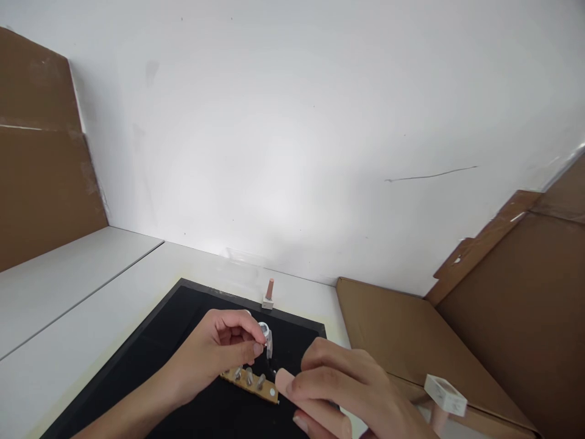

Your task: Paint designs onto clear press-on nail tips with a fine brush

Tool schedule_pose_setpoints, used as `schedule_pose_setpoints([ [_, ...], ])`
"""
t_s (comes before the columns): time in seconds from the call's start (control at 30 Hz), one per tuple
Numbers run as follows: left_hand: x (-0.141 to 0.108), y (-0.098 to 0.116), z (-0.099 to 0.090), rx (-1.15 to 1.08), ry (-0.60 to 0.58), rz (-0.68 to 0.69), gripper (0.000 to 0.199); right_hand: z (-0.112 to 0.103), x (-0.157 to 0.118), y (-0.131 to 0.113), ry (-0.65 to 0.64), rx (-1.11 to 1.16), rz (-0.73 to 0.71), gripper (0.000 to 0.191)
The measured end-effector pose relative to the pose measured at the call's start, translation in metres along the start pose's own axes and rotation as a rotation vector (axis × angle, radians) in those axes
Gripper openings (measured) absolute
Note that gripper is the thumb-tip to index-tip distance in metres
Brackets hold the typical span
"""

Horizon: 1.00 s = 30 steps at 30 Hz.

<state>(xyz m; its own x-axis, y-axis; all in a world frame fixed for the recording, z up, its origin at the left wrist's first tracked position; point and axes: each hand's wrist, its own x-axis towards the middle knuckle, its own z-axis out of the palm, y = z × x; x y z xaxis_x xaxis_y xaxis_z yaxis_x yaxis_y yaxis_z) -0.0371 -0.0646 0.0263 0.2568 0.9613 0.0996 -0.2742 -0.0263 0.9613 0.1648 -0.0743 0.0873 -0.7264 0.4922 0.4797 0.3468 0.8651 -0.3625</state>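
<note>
My left hand (223, 347) is closed, thumb and index finger pinched together above the black mat. At its fingertips is a small clear nail tip (269, 344) beside a round, silvery piece (263, 329); the exact point of contact is hidden. My right hand (347, 384) grips a pink nail polish cap (315, 402) that lies slanted in the fingers. From its front end a small dark brush (271, 367) points at the nail tip, close below it. Under my hands lies a yellowish strip (256, 390) bearing several clear nail tips.
A white square bottle with a pink cap (269, 292) stands at the far edge of the black mat (159, 341). Another white block with a pink stem (445, 395) is at the right. Cardboard panels (402, 329) stand at the sides, with a white wall (283, 134) behind.
</note>
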Motion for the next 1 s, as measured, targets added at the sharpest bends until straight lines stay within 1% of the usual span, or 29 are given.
schedule_pose_setpoints([
  [0.23, -0.0004, -0.0029, -0.0013, -0.008, -0.029, 0.013, 0.003, 0.0014, -0.0022, 0.0030, 0.028, -0.002, -0.019, 0.021],
  [0.37, -0.0020, -0.0053, -0.0026, -0.003, -0.039, 0.019, 0.003, 0.0028, -0.0009, 0.0013, 0.046, -0.039, 0.035, 0.023],
  [0.53, -0.0022, -0.0080, -0.0028, -0.005, -0.059, 0.015, 0.002, 0.0069, -0.0009, 0.0055, 0.085, -0.028, 0.026, 0.021],
  [0.77, -0.0030, -0.0061, -0.0007, 0.013, -0.043, -0.022, 0.003, 0.0079, -0.0040, 0.0060, 0.078, -0.011, 0.043, 0.026],
  [1.0, -0.0028, -0.0098, -0.0024, -0.006, -0.064, 0.002, 0.002, 0.0085, -0.0036, 0.0063, 0.093, -0.009, 0.051, 0.024],
])
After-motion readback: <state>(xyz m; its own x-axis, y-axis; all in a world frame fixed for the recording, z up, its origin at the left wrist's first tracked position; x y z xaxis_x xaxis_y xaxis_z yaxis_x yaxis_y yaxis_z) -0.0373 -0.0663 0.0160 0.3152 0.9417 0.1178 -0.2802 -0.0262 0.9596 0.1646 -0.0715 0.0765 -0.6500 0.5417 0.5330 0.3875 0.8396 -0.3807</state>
